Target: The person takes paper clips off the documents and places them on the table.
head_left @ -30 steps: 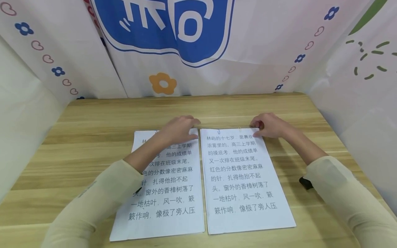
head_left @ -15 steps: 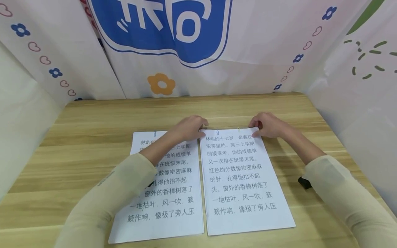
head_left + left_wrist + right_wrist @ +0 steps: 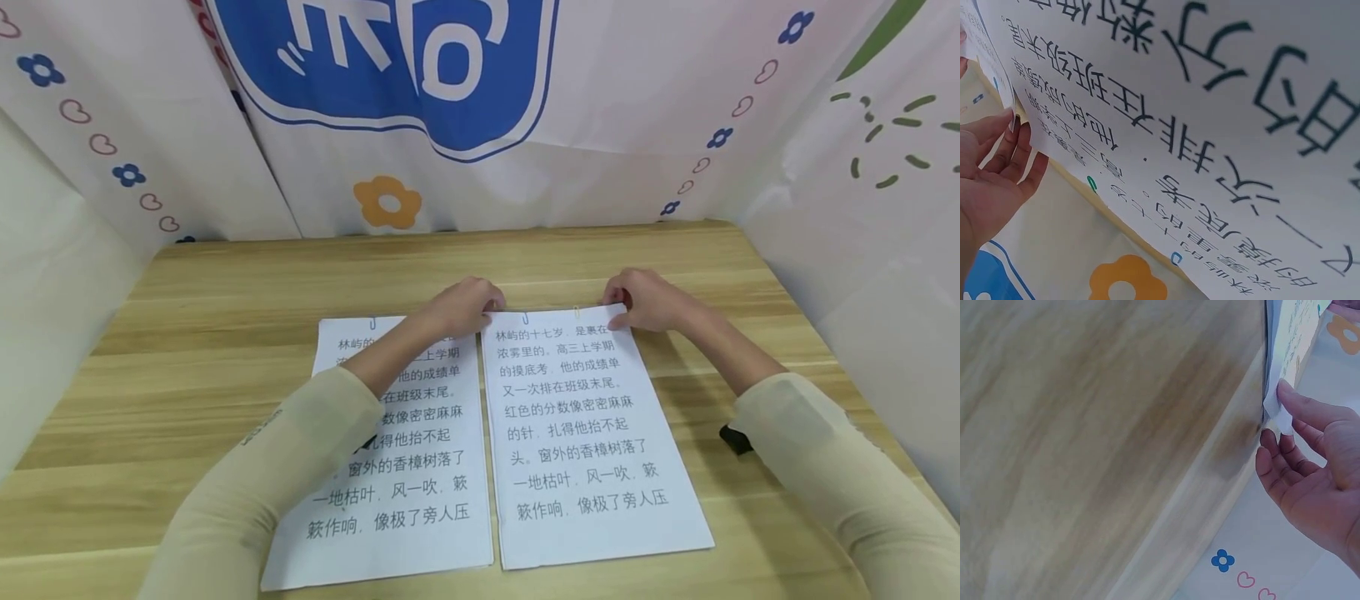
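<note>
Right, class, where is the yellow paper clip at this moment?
In the head view, the yellow paper clip is at the top edge of the right-hand stack, between that stack's blue clip and the right hand.

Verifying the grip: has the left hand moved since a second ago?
Yes: in the head view, the left hand has moved right relative to the orange flower, to the right paper stack.
</note>
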The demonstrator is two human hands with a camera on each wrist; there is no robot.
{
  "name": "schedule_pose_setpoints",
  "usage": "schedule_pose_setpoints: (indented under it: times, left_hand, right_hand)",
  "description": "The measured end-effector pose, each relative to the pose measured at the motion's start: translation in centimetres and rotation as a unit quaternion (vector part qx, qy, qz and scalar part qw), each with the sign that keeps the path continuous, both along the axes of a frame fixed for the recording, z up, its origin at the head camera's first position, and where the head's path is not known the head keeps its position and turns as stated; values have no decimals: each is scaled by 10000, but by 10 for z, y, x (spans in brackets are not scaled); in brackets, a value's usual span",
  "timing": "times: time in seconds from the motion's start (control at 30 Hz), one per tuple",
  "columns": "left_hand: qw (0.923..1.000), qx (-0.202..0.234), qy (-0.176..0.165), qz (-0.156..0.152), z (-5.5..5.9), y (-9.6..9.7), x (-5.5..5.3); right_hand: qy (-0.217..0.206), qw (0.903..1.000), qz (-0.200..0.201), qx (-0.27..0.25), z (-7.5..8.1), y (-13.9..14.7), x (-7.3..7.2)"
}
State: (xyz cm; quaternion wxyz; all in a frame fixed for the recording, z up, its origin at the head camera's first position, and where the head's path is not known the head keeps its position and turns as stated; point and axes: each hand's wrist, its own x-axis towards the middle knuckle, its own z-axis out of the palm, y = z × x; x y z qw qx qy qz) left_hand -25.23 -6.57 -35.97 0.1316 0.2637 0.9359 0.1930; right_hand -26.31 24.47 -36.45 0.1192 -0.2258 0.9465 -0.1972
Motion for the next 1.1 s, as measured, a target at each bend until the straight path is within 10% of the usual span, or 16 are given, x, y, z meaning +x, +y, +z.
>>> schedule_pose_setpoints:
  times: [1.1]
  left_hand:
    - [9951,988,-62,64,4,-3,0]
  right_hand:
    - [-36,9981,-196,-591,12,-2,-1]
